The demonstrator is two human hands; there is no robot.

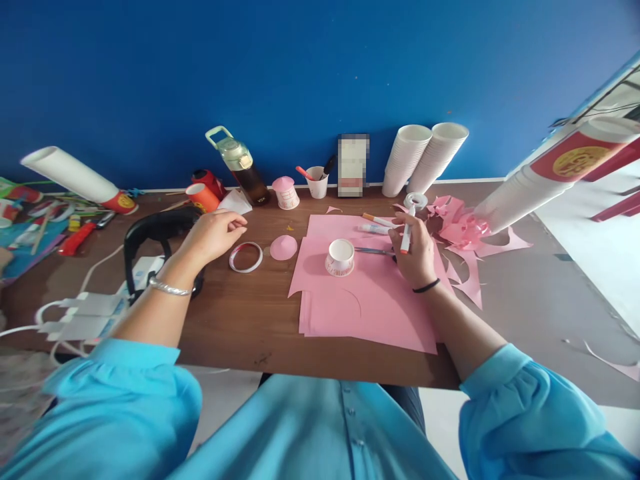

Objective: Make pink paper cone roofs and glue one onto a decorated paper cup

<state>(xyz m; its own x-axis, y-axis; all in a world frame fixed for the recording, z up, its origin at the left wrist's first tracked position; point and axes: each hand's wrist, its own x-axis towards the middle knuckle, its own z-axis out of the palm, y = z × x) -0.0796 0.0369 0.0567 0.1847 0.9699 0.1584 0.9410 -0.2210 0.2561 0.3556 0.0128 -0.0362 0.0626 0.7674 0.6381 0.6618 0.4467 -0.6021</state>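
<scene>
My right hand (pixel 416 252) grips a white marker (pixel 406 235) with an orange-red end pointing down, above the right part of the pink paper sheets (pixel 330 313). Close to its fingers lie scissors (pixel 373 251), partly hidden by the hand, and two more markers (pixel 377 220). On the sheets stands an upside-down paper cup (pixel 341 255) with red marks near its rim. My left hand (pixel 213 235) hovers empty, fingers loosely bent and thumb apart. Just right of it are a roll of tape (pixel 245 257) and a pink paper cone (pixel 283 247) on the table.
Along the blue wall stand a bottle (pixel 245 167), a decorated cup with a pink roof (pixel 286 193), a pen cup (pixel 317 183) and stacked paper cups (pixel 406 160). Pink scraps (pixel 463 227) lie right. A power strip (pixel 95 313) and black headband-like object (pixel 133 253) are left.
</scene>
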